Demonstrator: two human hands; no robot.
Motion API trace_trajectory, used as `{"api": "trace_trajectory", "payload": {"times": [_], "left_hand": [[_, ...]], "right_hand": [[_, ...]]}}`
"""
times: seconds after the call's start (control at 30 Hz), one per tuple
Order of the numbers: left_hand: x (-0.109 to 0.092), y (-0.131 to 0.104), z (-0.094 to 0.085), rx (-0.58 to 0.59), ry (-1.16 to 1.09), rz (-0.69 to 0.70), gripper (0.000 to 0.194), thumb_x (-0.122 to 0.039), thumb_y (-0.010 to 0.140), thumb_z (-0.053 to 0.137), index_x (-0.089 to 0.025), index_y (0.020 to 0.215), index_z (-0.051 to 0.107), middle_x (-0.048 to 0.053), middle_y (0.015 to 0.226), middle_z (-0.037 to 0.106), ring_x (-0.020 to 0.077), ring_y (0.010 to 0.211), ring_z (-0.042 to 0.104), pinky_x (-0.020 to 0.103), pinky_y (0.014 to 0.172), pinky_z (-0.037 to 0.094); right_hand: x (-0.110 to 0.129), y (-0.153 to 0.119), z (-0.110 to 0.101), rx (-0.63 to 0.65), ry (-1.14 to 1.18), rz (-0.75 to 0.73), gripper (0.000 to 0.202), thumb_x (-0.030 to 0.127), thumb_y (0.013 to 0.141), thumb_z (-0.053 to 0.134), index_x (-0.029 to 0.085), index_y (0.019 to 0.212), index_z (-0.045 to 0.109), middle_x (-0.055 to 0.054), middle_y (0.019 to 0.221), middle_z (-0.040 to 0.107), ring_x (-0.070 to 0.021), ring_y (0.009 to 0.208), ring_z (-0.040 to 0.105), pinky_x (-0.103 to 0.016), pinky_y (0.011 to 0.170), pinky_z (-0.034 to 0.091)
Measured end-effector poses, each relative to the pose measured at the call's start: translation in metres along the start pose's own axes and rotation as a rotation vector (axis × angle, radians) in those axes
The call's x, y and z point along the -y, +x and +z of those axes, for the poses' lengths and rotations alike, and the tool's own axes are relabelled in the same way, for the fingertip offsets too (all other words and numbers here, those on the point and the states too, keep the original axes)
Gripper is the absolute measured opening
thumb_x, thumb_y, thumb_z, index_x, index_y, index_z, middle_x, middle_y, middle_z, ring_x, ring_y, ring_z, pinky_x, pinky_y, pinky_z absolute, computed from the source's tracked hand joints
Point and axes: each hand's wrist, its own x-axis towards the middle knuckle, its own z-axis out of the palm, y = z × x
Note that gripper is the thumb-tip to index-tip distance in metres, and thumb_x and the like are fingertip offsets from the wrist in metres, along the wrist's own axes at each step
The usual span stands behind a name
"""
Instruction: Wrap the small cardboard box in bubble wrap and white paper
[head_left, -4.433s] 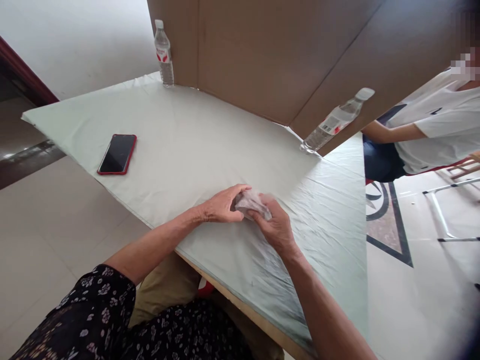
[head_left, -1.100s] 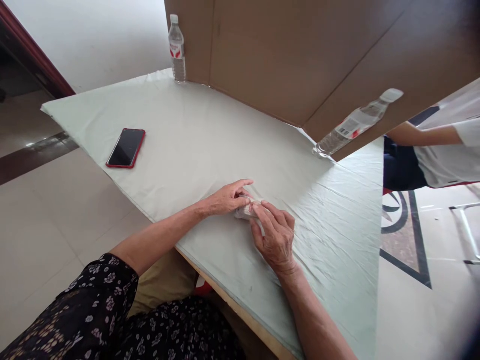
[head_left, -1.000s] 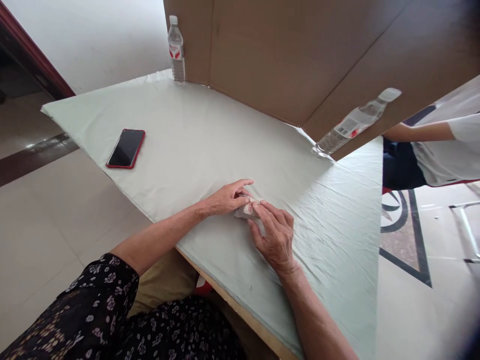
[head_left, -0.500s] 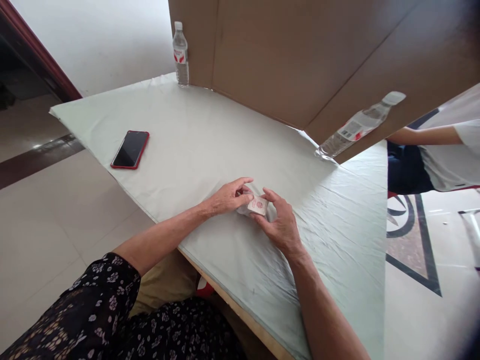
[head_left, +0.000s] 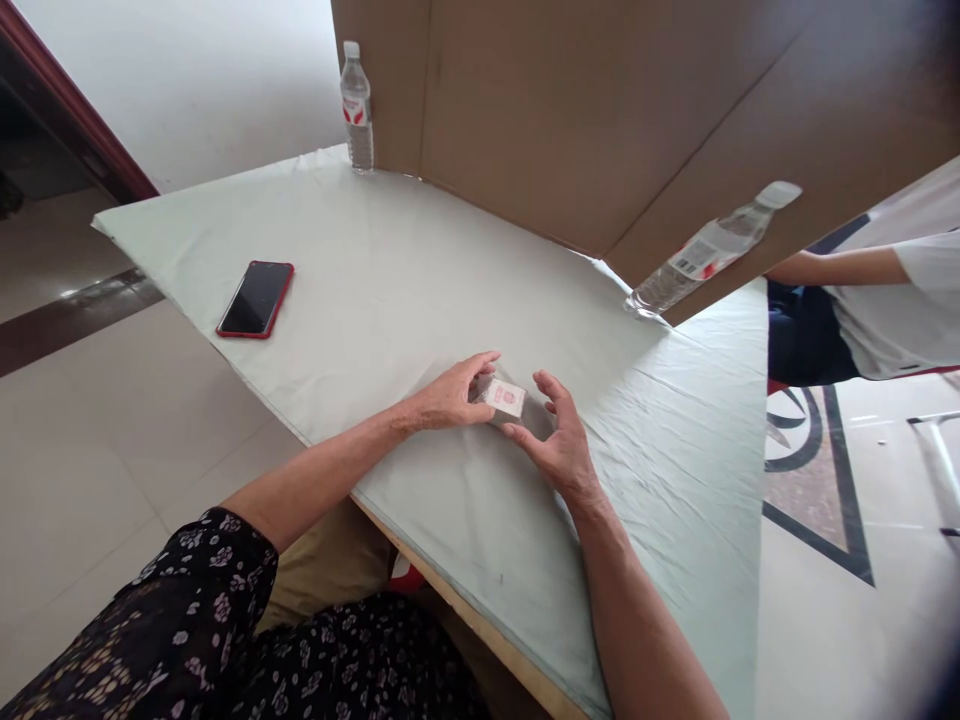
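On the cloth near the middle lies a small white box (head_left: 505, 397) with red print on its top; its exact kind is unclear. My left hand (head_left: 450, 393) is around its left end, thumb along the near side and fingers at the far side, covering part of it. Clear plastic seems to show by these fingers. My right hand (head_left: 559, 435) is open to the right of the box, fingers spread and curved. Its thumb tip is close to the near right corner; whether it touches cannot be made out.
A phone (head_left: 256, 299) in a red case lies left on the pale tablecloth (head_left: 360, 270). A tall brown board (head_left: 540, 120) stands behind, with a water bottle (head_left: 358, 110) upright at its left and another bottle (head_left: 712, 250) at its right. A person's arm (head_left: 840, 266) shows beyond.
My right fingers have come off the box and spread apart. The box has shifted slightly left and sits lower, flat-looking, with my left hand still around it.
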Motion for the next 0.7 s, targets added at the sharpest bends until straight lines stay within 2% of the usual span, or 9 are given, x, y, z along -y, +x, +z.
{"api": "trace_trajectory", "payload": {"times": [0.1,0.17,0.27,0.33,0.4,0.57,0.63,0.7], "left_hand": [[-0.001,-0.001,0.000,0.017,0.003,0.007,0.090,-0.024,0.071,0.066,-0.014,0.153,0.030,0.018,0.143,0.049,0.0280,0.126,0.052,0.041,0.104,0.044],[-0.002,-0.001,0.001,0.015,0.004,0.032,0.087,-0.023,0.072,0.064,-0.014,0.152,0.032,0.014,0.133,0.055,0.0239,0.114,0.056,0.039,0.099,0.047],[-0.002,-0.002,0.003,-0.036,0.028,0.081,0.082,-0.022,0.073,0.063,-0.015,0.150,0.036,0.010,0.120,0.060,0.0197,0.102,0.059,0.035,0.094,0.048],[-0.001,-0.002,0.005,-0.082,0.082,0.116,0.080,-0.022,0.073,0.064,-0.016,0.149,0.038,0.010,0.120,0.061,0.0209,0.105,0.058,0.036,0.096,0.048],[0.001,-0.001,0.007,-0.106,0.147,0.130,0.080,-0.022,0.071,0.065,-0.015,0.147,0.041,0.012,0.123,0.060,0.0245,0.112,0.056,0.039,0.100,0.046],[0.002,-0.001,0.006,-0.060,0.185,0.114,0.082,-0.026,0.070,0.066,-0.012,0.147,0.040,0.018,0.136,0.055,0.0314,0.124,0.052,0.046,0.107,0.043],[0.001,-0.001,0.003,-0.093,0.160,0.113,0.082,-0.029,0.073,0.063,-0.012,0.149,0.038,0.018,0.142,0.051,0.0317,0.131,0.047,0.047,0.111,0.039],[0.001,-0.001,-0.001,-0.159,0.143,0.081,0.077,-0.032,0.079,0.057,-0.013,0.150,0.035,0.017,0.145,0.049,0.0303,0.134,0.045,0.048,0.113,0.036]], "right_hand": [[-0.004,0.003,0.002,0.037,0.072,0.016,0.092,0.061,0.071,0.077,0.024,0.147,0.039,-0.017,0.147,0.051,-0.0342,0.136,0.048,-0.056,0.108,0.041],[-0.003,0.006,0.004,0.044,0.105,0.011,0.086,0.056,0.074,0.077,0.024,0.145,0.042,-0.015,0.135,0.061,-0.0311,0.125,0.057,-0.054,0.105,0.044],[0.001,0.006,0.007,-0.026,0.103,-0.006,0.070,0.048,0.078,0.074,0.025,0.139,0.049,-0.009,0.118,0.068,-0.0264,0.111,0.064,-0.050,0.101,0.048],[0.002,0.005,0.009,-0.077,0.068,-0.016,0.065,0.046,0.079,0.074,0.025,0.137,0.052,-0.009,0.119,0.068,-0.0265,0.112,0.064,-0.051,0.102,0.047],[0.002,0.003,0.012,-0.073,0.041,-0.002,0.064,0.048,0.079,0.073,0.025,0.135,0.053,-0.011,0.122,0.067,-0.0281,0.113,0.064,-0.052,0.102,0.046],[0.001,0.001,0.013,-0.034,0.081,-0.002,0.071,0.056,0.078,0.073,0.023,0.138,0.051,-0.015,0.133,0.063,-0.0298,0.118,0.062,-0.052,0.102,0.047],[0.001,0.000,0.011,-0.074,0.148,0.013,0.066,0.056,0.082,0.068,0.024,0.137,0.051,-0.015,0.137,0.061,-0.0288,0.121,0.060,-0.050,0.102,0.047],[-0.001,0.000,0.009,-0.160,0.206,0.087,0.054,0.052,0.091,0.057,0.023,0.136,0.051,-0.015,0.136,0.061,-0.0273,0.122,0.060,-0.050,0.102,0.047]]}}
